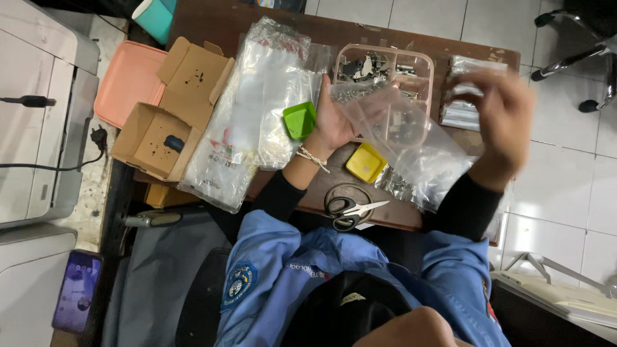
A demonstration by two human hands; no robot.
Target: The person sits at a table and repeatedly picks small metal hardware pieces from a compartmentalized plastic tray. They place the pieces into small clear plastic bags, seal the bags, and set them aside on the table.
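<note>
At the far left a white machine (38,115) and a phone (76,290) are lying off the worktop (218,22), both partly cut off. On the worktop's left part a pink lid (125,80), an open cardboard box (173,109) and a pile of clear bags (257,109) are being kept. A small green tub (300,119) is lying just beside the left hand (334,122).

The step in hand, as judged, is the opening or spreading of one clear bag (411,148). It is being held up over the middle of the worktop, between the two hands. Its left edge is being pinched by the left hand, whose grip is closed on the plastic. A yellow tub (366,162) is lying under the bag, and scissors (350,211) are resting at the near edge. A pink compartment tray (385,50) of small metal parts is standing behind the bag.

The right hand (504,109) is being blurred by motion. It seems to be at the bag's right edge, but whether its grip is clenched on the plastic cannot be told. Silver packets (459,115) are partly being covered by it.

Any further handling is being judged to call for a firm hold on both edges, so that the mouth is kept apart.

The bag's mouth and its contents are hard to make out through the glare. The parts in the tray are too small to be identified.
</note>
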